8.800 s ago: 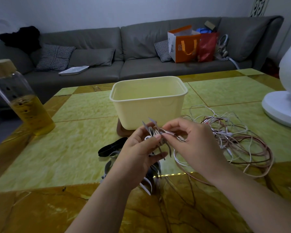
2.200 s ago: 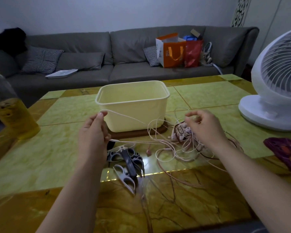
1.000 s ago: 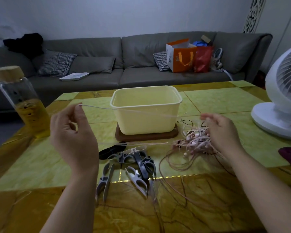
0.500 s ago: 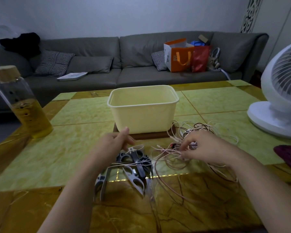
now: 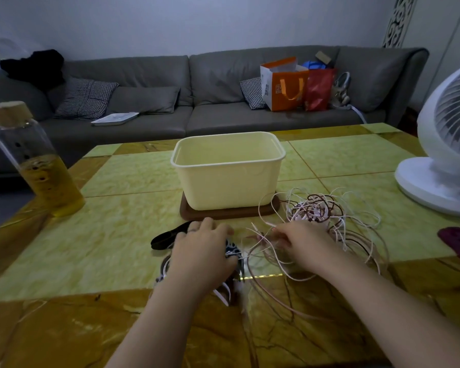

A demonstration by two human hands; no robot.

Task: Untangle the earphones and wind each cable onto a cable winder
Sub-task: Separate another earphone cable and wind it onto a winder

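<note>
Two hands low over the table [image 5: 112, 235]. Left hand [image 5: 202, 251] lies palm down on the pile of cable winders [image 5: 233, 251], fingers loose and fairly straight; whatever is under the palm is hidden. Flat black piece [image 5: 166, 237] lies just beside its fingertips. Right hand [image 5: 303, 245] has fingertips drawn together, pinching a pale cable [image 5: 267, 223] at the near edge of the earphone tangle [image 5: 319, 211]. Tangle sits on the table right of the yellow tub [image 5: 229, 179], loops spilling toward the front. Tub stands on a brown tray [image 5: 194, 215]. Bottle [image 5: 37, 166] far left, fan [image 5: 441, 160] far right.
</note>
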